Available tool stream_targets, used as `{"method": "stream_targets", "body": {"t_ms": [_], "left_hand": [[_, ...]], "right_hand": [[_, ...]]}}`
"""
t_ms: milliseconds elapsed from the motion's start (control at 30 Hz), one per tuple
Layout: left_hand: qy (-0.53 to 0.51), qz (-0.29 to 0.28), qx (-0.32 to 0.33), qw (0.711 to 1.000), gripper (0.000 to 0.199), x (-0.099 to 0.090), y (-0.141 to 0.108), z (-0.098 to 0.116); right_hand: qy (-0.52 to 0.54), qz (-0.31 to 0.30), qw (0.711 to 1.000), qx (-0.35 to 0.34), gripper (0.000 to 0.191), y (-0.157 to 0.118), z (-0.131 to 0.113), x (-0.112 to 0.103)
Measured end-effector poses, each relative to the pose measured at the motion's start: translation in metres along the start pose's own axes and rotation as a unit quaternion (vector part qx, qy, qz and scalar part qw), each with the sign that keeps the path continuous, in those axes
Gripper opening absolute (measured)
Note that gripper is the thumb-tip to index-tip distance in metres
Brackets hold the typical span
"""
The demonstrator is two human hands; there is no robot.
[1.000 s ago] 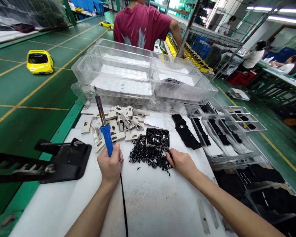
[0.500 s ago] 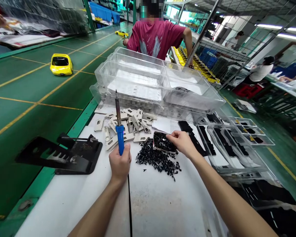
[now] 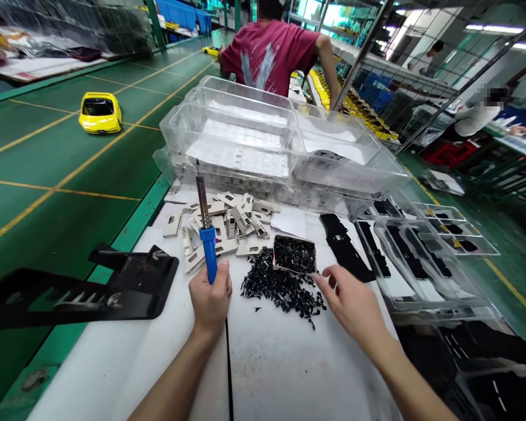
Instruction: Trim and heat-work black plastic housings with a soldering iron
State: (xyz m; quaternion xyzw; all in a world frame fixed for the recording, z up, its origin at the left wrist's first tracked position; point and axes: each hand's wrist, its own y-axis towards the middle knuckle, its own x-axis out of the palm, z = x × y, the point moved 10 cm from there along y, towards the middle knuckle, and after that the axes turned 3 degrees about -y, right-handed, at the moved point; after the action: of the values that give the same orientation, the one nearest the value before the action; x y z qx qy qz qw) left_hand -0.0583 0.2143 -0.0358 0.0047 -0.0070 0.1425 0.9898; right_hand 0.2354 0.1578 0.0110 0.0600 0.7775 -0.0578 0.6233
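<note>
My left hand is wrapped round the blue handle of a soldering iron, its tip pointing up. My right hand is at the right edge of a heap of small black pieces, thumb and fingers apart; nothing can be made out between them. A small box full of black pieces sits at the back of the heap. Behind the iron lies a pile of light grey plastic parts. A flat black part rests on white paper to the right.
Stacked clear trays stand at the back of the white table. A black metal stand is at the left. A yellow toy car sits on the green conveyor. More trays with black parts are at right. A person in red stands beyond.
My right hand has left the small box and moved right and towards me, its fingers parting. The view has shifted slightly. My left hand still holds the iron upright.
</note>
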Motion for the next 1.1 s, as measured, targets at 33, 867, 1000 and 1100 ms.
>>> {"method": "stream_targets", "body": {"t_ms": [33, 867, 1000, 1100], "left_hand": [[-0.014, -0.008, -0.009, 1.000, 0.045, 0.001, 0.000, -0.002], [-0.095, -0.017, -0.029, 0.995, 0.043, 0.006, 0.000, -0.002], [-0.076, -0.019, -0.027, 0.997, 0.041, 0.004, 0.000, -0.004], [-0.051, -0.021, -0.024, 0.998, 0.042, 0.004, -0.001, -0.005]], "right_hand": [[-0.039, 0.022, 0.999, -0.024, 0.053, -0.011, -0.001, 0.009], [0.058, -0.016, 0.970, -0.236, 0.040, -0.024, -0.041, 0.051], [0.170, -0.091, 0.969, -0.153, 0.040, -0.007, -0.036, 0.036], [0.232, -0.133, 0.960, -0.084, 0.044, 0.017, -0.032, 0.026]]}}
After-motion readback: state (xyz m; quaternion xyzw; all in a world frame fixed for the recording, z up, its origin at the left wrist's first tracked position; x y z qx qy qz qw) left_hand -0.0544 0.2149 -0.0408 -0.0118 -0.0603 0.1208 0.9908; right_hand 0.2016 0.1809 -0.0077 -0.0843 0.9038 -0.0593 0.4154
